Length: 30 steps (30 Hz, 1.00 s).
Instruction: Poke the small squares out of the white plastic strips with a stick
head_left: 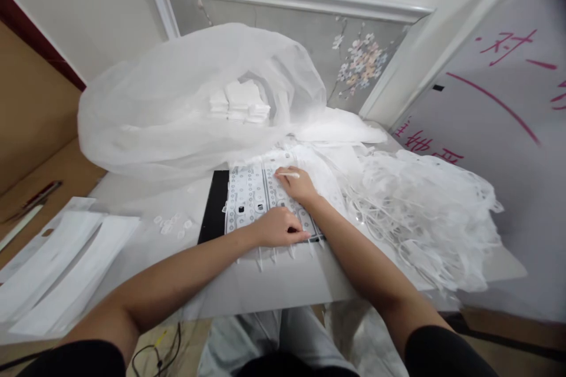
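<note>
A white sheet with printed rings and small square holes [247, 191] lies on a black board [213, 206] on the table. My left hand [279, 227] rests closed on the sheet's near part; whatever its fingers hold, if anything, is hidden. Farther up the sheet, my right hand [297, 184] is closed on a thin white stick-like tool [289, 175], which points to the left. Several thin white strips [260, 259] hang over the board's near edge, just below my left hand.
Behind the board stands a large translucent white bag [186, 88] with folded white pieces [241, 100]. A tangled white pile [424, 212] is at the right, flat white strips [66, 271] at the left, and small clear scraps [172, 224] beside the board.
</note>
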### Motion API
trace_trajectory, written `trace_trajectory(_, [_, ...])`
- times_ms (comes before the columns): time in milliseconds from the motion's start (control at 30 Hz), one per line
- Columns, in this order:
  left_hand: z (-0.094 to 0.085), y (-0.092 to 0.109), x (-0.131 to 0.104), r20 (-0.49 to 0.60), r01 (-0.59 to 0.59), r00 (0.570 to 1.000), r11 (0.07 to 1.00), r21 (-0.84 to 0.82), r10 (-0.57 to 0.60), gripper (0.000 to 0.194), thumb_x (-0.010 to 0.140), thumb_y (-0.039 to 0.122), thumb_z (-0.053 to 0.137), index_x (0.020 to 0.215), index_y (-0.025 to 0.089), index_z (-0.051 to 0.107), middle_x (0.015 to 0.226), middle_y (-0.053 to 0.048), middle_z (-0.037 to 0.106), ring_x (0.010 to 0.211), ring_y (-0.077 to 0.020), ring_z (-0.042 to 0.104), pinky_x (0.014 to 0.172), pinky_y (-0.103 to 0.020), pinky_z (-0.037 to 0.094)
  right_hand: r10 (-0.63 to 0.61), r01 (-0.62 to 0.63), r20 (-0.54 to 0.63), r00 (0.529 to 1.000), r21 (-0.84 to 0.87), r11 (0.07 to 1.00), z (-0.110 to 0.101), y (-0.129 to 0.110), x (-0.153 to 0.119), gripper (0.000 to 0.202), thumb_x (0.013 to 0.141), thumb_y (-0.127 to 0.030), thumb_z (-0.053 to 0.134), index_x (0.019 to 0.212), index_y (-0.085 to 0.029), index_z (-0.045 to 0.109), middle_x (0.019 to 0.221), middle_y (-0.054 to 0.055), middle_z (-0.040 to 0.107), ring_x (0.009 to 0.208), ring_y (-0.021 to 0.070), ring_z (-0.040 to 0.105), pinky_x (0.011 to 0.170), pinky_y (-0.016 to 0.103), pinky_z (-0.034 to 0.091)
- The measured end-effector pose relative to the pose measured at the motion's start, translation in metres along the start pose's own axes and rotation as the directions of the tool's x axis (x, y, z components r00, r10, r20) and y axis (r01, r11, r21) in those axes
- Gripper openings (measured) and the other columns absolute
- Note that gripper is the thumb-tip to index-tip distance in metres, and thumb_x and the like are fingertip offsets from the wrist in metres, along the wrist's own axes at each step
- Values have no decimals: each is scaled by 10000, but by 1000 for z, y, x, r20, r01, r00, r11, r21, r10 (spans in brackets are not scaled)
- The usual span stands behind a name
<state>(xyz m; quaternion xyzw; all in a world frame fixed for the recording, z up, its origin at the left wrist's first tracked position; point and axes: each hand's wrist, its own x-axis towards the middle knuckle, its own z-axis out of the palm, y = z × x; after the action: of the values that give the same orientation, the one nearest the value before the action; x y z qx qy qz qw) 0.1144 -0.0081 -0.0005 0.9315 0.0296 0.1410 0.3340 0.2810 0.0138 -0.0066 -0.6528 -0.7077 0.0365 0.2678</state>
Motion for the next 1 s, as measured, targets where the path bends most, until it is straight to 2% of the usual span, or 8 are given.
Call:
trace_trajectory(133, [0,0,-1,0,6,1000,1000,-8,-6,496,961,439,514,540,177,522,552,15,580,568,-103,509,710,-254,394,198,-178,-100,975,183,967,-1,10,5,385,986,-420,481,825,-178,734,878,82,755,792,212,683,720,283,467])
trace_trajectory(333, [-2,0,-2,42,16,999,992,-121,-11,445,942,426,554,580,174,611,593,3,610,588,-111,531,689,-267,420,269,-165,-133,954,518,840,-21,31,-13,395,910,-475,573,726,-162,728,938,67,750,678,161,654,604,267,475])
trace_trajectory(433, [-16,2,-2,18,147,989,944,-294,-148,353,922,466,586,757,187,725,727,-18,686,657,-131,596,656,-262,457,269,-161,-117,956,557,815,-29,39,-24,340,863,-480,639,819,-161,747,841,50,739,684,162,643,610,262,467])
trace_trajectory(500, [-32,-2,-4,-96,220,958,906,-360,-271,310,920,473,590,917,208,751,898,-35,728,789,-157,650,726,-276,503,254,-139,-129,959,566,813,-29,40,-27,322,855,-469,651,848,-162,749,814,42,734,713,166,641,639,263,466])
trace_trajectory(600, [-58,-22,-6,-352,289,868,932,-218,-351,285,926,456,582,973,224,740,1056,-48,711,995,-198,654,921,-339,510,237,-149,-103,966,527,837,-23,39,-27,310,855,-458,647,857,-168,759,779,30,729,709,165,631,656,264,453])
trace_trajectory(667, [-69,-43,-9,-450,369,823,928,-43,-348,290,908,451,603,1056,232,721,1135,-54,682,1100,-225,626,1008,-382,481,249,-182,-73,966,490,852,-21,38,-25,312,852,-457,645,866,-169,765,750,24,725,694,167,626,644,263,443])
trace_trajectory(833, [-65,-81,-14,-361,486,850,835,257,-384,514,882,516,625,1301,219,601,1401,-79,578,1345,-292,476,1158,-484,346,260,-219,-31,965,454,864,-20,39,-23,318,865,-453,628,887,-168,767,750,28,733,706,180,646,643,265,446])
trace_trajectory(1000, [-59,-82,-14,-287,505,860,786,356,-423,548,913,582,547,1340,240,575,1477,-61,522,1408,-314,407,1177,-520,296,242,-213,-4,970,464,860,-21,41,-23,289,863,-437,640,861,-177,766,852,46,768,809,214,693,709,283,490])
